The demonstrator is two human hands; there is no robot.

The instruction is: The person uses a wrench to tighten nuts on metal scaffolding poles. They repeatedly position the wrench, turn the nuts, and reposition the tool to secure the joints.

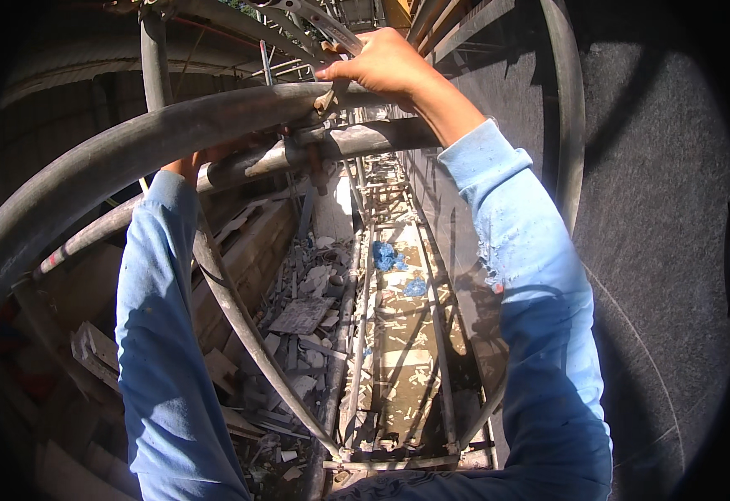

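Observation:
My right hand (386, 63) is raised at the top of the view, its fingers closed round a shiny metal spanner handle (319, 18). It sits just above the clamp (325, 100) where the thick grey scaffold tube (131, 154) meets a second horizontal tube (365, 138). My left hand (202, 160) reaches up between these two tubes. It is mostly hidden behind the thick one, and only part of the wrist and fingers shows against the lower tube. Both arms are in light blue sleeves.
Far below, a narrow scaffold deck (403, 334) runs away along a dark wall (657, 209) on the right. Rubble and broken boards (298, 317) lie to its left, with blue scraps (386, 255) on the deck. A diagonal brace tube (244, 326) crosses between my arms.

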